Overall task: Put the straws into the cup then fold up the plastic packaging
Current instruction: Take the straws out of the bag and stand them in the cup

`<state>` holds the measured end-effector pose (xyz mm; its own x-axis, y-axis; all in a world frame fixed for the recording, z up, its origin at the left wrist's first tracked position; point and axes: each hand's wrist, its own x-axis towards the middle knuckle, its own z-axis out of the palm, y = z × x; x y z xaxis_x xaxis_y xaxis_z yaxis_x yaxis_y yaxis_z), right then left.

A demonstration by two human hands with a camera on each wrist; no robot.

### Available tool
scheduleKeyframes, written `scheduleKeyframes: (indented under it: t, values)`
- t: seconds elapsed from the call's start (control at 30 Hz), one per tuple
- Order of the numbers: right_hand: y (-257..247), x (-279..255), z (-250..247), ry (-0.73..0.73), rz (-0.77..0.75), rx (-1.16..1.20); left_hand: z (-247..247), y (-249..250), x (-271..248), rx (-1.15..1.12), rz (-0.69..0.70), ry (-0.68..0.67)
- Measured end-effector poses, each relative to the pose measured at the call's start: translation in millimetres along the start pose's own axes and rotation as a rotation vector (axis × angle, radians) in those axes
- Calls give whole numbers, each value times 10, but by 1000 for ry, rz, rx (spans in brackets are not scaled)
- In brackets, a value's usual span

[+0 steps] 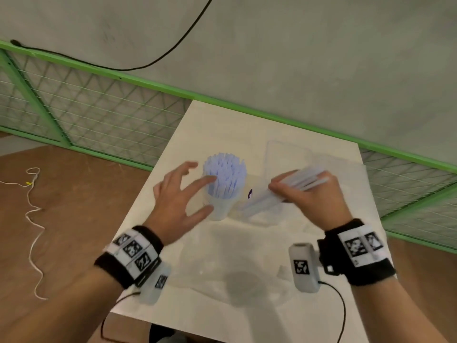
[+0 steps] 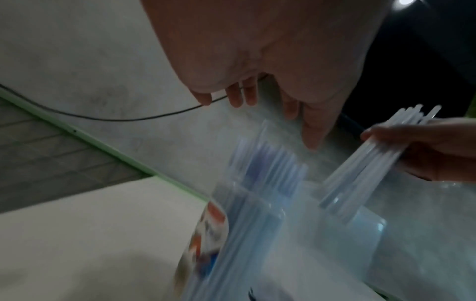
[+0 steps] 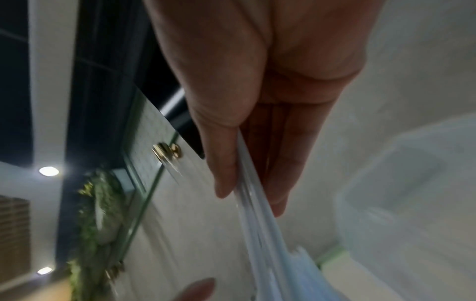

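Note:
A clear plastic cup stands on the white table, packed with upright pale blue straws. My left hand hovers just left of the cup, fingers spread and straight, one fingertip at the straws. My right hand grips a bundle of white straws that slants down toward the cup's right side. In the left wrist view the bundle hangs above the clear packaging. The right wrist view shows thumb and fingers pinching the bundle. Clear plastic packaging lies flat behind and under the right hand.
The table stands against a green railing with wire mesh. A black cable hangs across the grey wall. A white cord snakes over the brown floor at left. Bare tabletop lies near me.

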<state>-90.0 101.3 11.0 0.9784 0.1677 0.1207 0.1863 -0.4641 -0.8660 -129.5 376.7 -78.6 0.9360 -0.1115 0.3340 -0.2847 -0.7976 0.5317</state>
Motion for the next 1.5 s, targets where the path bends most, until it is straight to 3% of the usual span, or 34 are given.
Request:
scheduleKeyframes:
  t: [0.1,0.2,0.27,0.47,0.67,0.87,0.93,1.03,1.13,1.27,1.4,1.5]
  values:
    - [-305,210,-13,-77,-54,58,-27,-15,373,35,95,-131]
    - [-398,399,130,-131,-114,-40,123,-104,617,37,149,-294]
    - [-428,498,196,-154,-143,-124,200,-176,714,-19,163,-317]
    - [-493,655,320,-246,-210,-225,246,-292,812,-158,179,-218]
    - [-173,778,588,-362,-211,-304,270,-215,772,-244,28,-237]
    - [303,711,956,-206,-345,-448,311,-243,746,-305,3,-244]
    - [315,689,981,-185,-330,-545,271,-205,728,-345,2,-236]
    - [200,695,903,-219,-251,-509,128,-90,687,-438,-27,-159]
    - [92,673,732,-264,-220,-395,-7,15,580,-470,28,-57]
    - [2,462,581,-151,-271,-175,42,53,425,-298,179,-49]
    - [129,170,821,-59,-369,-310,234,40,427,-232,211,23]
    - [340,82,1018,-20,-325,-425,343,35,441,-197,258,75]
